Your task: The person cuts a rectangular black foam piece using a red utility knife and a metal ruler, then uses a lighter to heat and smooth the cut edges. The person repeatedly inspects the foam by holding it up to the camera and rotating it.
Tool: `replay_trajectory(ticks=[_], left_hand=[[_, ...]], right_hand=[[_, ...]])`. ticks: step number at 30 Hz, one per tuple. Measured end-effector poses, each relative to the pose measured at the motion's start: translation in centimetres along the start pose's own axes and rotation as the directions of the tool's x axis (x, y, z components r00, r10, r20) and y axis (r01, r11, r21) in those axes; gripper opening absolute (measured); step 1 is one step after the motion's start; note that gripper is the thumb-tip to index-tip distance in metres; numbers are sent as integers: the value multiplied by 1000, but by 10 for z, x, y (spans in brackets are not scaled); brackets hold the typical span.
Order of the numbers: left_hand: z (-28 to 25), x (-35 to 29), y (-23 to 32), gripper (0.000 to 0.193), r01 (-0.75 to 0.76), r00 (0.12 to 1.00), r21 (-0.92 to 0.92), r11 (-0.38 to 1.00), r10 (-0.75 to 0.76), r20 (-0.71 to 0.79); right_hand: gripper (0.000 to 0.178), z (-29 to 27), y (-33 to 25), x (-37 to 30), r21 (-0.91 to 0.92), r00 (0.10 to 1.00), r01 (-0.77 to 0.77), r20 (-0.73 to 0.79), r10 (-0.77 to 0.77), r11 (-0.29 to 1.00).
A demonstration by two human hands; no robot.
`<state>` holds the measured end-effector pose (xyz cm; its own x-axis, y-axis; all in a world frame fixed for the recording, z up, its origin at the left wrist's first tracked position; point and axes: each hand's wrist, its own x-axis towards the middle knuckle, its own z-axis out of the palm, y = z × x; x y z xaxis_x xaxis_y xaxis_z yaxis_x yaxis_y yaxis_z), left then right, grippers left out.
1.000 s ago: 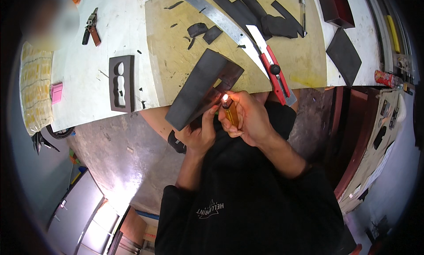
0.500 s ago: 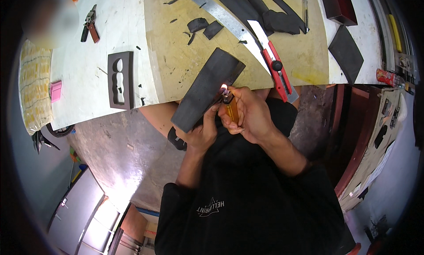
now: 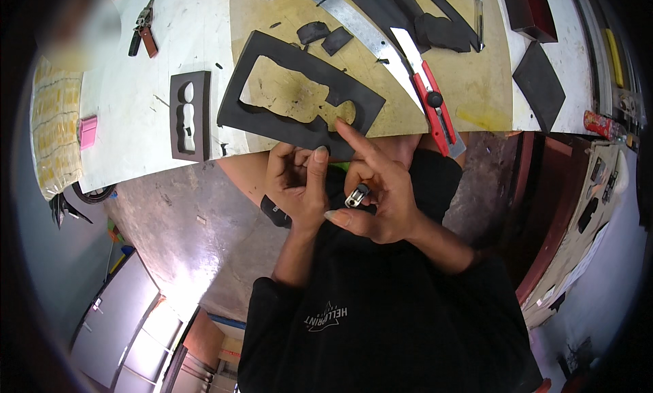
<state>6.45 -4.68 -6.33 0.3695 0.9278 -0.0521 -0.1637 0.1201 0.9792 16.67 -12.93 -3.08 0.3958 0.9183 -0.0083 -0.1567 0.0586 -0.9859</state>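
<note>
A flat black foam block [image 3: 371, 108] with a bottle-shaped cutout lies tilted at the table's front edge, its wide face up. My left hand [image 3: 297, 189] pinches its near edge, the thumb on top and the fingers curled below. In my right hand [image 3: 391, 195] is a lighter [image 3: 356, 196], metal end up, with no flame showing. The right index finger stretches out to the rounded end of the cutout. Most of the lighter's body is hidden by the palm. A red utility knife [image 3: 433, 104] with its blade out lies to the right.
A metal ruler [image 3: 360, 29] runs across the yellowish cutting mat [image 3: 476, 80]. Black foam scraps [image 3: 442, 32] lie at the back. A smaller foam insert [image 3: 178, 144] and a multi-tool [image 3: 143, 29] are on the left, a dark diamond-shaped piece [image 3: 539, 87] on the right.
The foam block has turned from edge-on to flat, bringing its cutout into view, and moved left and away. The lighter's flame is out, and my right index finger has stretched toward the foam.
</note>
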Motion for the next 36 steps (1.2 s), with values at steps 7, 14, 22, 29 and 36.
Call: replay_trajectory(ticks=[7,14,22,29,36], left_hand=[[2,0,4,30,66,998,-3,998,-66,-13],[1,1,1,29,42,999,-28,999,-42,12],[6,5,6,29,17,1000,-71,997,-17,-2],[3,2,5,31,11,998,-72,997,-7,57],[3,4,2,31,-97,994,-55,994,100,45]], right_hand=[[90,3,1,-2,-44,999,-39,16,40,998],[90,-6,-3,2,-170,999,35,-17,-39,985],[99,-7,-1,0,-288,997,68,59,-53,955],[104,2,-5,2,-95,998,-47,46,52,994],[94,-5,-2,1,-413,994,110,41,-102,904]])
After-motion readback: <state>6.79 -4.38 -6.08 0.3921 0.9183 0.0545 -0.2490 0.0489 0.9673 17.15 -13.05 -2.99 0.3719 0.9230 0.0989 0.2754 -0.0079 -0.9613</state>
